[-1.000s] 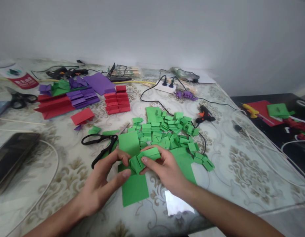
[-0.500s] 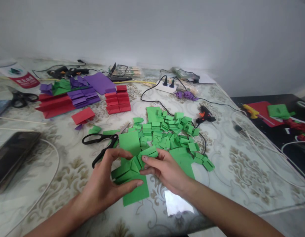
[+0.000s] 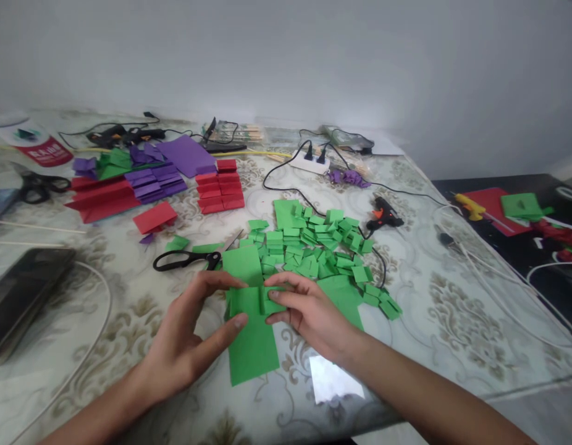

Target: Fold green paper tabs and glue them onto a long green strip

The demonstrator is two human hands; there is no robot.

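Between my hands is a small folded piece of green paper [image 3: 245,301], with upright creases across it. My left hand [image 3: 188,327] has its index finger at the paper's upper edge and its thumb at the lower one. My right hand [image 3: 309,309] pinches the right end between thumb and fingers. A flat green paper strip [image 3: 253,352] lies on the table beneath. Black-handled scissors [image 3: 188,258] rest behind my left hand, blades partly spread. Beyond my right hand is a pile of small folded green papers [image 3: 314,247].
Behind the pile, a black glue gun [image 3: 385,214] and a white power strip [image 3: 310,162] trail cords. Red folded papers [image 3: 221,188] and purple folded papers [image 3: 156,181] lie at the back left. A phone [image 3: 26,290] with a white cable lies at left.
The folded green paper has turned from slanted to nearly level and its folds have closed up. My left thumb has moved left and up, and my right fingers have drawn slightly inward.
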